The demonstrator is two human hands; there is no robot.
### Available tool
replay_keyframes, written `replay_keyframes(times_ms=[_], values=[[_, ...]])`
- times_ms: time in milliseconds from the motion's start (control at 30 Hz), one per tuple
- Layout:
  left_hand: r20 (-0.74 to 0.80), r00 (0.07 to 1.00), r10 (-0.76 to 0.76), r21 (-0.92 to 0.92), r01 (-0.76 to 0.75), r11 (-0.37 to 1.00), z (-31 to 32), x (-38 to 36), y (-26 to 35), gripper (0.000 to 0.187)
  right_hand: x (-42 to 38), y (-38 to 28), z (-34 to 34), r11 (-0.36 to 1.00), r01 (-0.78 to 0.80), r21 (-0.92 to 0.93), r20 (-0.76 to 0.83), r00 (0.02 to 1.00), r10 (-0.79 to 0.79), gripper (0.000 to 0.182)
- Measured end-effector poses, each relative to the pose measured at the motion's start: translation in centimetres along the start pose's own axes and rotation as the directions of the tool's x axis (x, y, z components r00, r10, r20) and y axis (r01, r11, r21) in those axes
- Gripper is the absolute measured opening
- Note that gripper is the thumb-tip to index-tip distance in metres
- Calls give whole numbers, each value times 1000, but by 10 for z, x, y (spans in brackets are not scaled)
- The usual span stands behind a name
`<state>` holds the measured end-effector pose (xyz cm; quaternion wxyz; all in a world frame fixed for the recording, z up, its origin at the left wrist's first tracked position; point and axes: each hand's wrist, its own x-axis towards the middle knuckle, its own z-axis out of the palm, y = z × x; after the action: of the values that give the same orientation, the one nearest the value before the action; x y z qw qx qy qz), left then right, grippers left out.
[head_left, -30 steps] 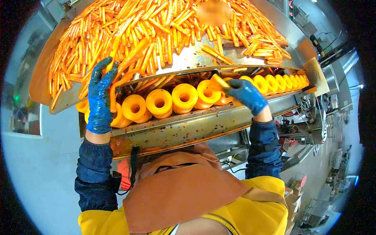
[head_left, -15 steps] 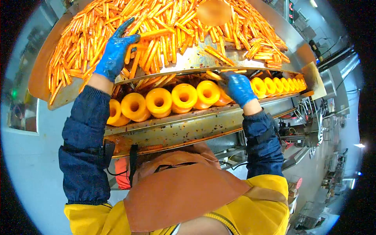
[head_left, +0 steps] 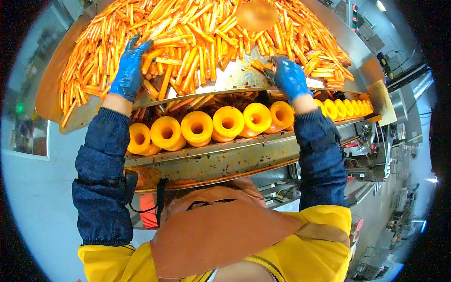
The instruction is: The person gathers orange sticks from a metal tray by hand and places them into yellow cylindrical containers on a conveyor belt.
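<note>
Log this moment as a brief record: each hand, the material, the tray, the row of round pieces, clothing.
Left hand: blue-gloved, at the sticks; grip unclear
Right hand: blue-gloved, near the heap's edge; grip unclear
Material: orange sticks, heaped
Tray: metal, partly bare
Round pieces: yellow-orange, hollow-mouthed, in a row
Clothing: brown apron, yellow top, dark sleeves

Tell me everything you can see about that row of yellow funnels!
The yellow funnels stand side by side in a long row, looking smaller toward the right. The nearer ones have shiny, plastic-looking bodies and wide round rims around darker holes, their mouths facing the camera. They sit between a metal tray and a speckled metal trough; orange strips lie behind some. The right sleeve hides part of the row; whether it touches any, I can't tell.
</note>
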<state>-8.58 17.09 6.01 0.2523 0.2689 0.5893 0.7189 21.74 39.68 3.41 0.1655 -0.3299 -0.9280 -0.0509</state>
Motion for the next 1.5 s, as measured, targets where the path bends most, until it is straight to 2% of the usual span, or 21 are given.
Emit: replay_keyframes(times_ms=[33,67,100,167,233,267,367,433,567,700,800,833,900,1067,1100,1167,1200,1267,1367,1433,1500], values=[[9,999,-47,28,47,999,2,0,4,57,12,0,3,999,-28,-46,-83,996,24,18],[78,993,93,270,-111,956,-11,15,-14,58,25,4,15,999,-28,-44,-88,996,24,18],[160,909,385,763,-361,536,-19,30,-31,69,38,9,35,986,-158,-62,-42,987,155,19],[307,864,400,945,-326,-21,16,-7,-16,61,61,9,49,957,-279,-84,5,960,280,21],[393,877,278,918,-393,-59,43,-18,-28,63,75,0,46,980,-193,-58,353,914,201,25],[351,927,132,930,-362,67,61,-27,-33,71,83,-5,40,988,-139,-63,449,881,152,29],[341,940,-1,933,-338,-125,90,-32,-46,72,77,-14,39,956,-295,12,244,928,283,31],[294,956,-1,955,-294,-31,91,-28,-44,67,73,-1,46,949,-314,22,90,946,310,34],[426,905,9,900,-422,-112,72,2,-50,50,73,8,31,940,-333,-70,321,885,337,36],[585,810,38,806,-586,88,52,20,-41,40,80,14,24,980,-174,-99,489,849,200,37],[506,814,287,657,-579,483,31,21,-34,49,68,27,12,950,-299,95,399,885,239,46],[512,810,286,654,-583,482,26,19,-29,49,57,36,3,887,-321,332,287,930,230,46],[318,935,157,560,-319,764,20,14,-16,51,32,50,-6,604,-316,731,102,927,362,40],[254,965,57,212,-113,971,26,-33,18,58,-70,39,-20,83,-102,991,57,901,431,27],[261,963,73,201,-128,971,25,-37,16,58,-87,48,-16,234,-355,905,225,867,444,28],[288,953,96,121,-135,983,30,-61,18,57,-112,64,10,273,-553,787,398,793,460,26],[309,943,121,42,-141,989,34,-74,19,56,-116,55,3,271,-553,788,397,793,462,26],[276,957,92,-11,-92,996,42,-97,23,55,-115,23,-12,181,-232,956,86,809,582,26],[232,972,45,-14,-43,999,41,-113,11,48,-114,-3,1,131,-112,985,20,829,559,31],[236,972,-5,-13,8,1000,43,-118,5,47,-112,-35,1,307,-476,824,253,794,552,37],[253,967,15,-63,1,998,42,-127,1,50,-116,-40,20,786,-204,583,15,970,241,45]])
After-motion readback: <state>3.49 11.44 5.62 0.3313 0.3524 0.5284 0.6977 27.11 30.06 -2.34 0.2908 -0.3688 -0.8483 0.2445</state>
